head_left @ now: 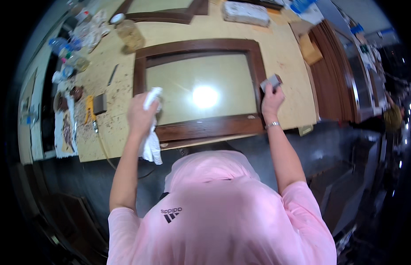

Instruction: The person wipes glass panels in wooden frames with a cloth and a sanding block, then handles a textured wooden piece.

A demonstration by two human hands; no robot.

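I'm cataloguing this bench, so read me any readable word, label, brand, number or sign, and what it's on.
Pink shirt: dark lettering and a striped mark, not copied here.
Plastic bottles, at left: any print too small to read.
Brown frame, grey block, white cloth: no readable text.

The dark-brown rectangular wooden frame (210, 129) looks smooth with a low sheen; its pale flat panel (192, 73) is glossy, returning 1 round white glare (205, 96). The crumpled white cloth (151, 149) looks soft and matt, the small grey rectangular block (271, 80) matt too. The pale-yellow wooden tabletop (287, 57) is dull; the silver metal wristband (272, 125) shines.
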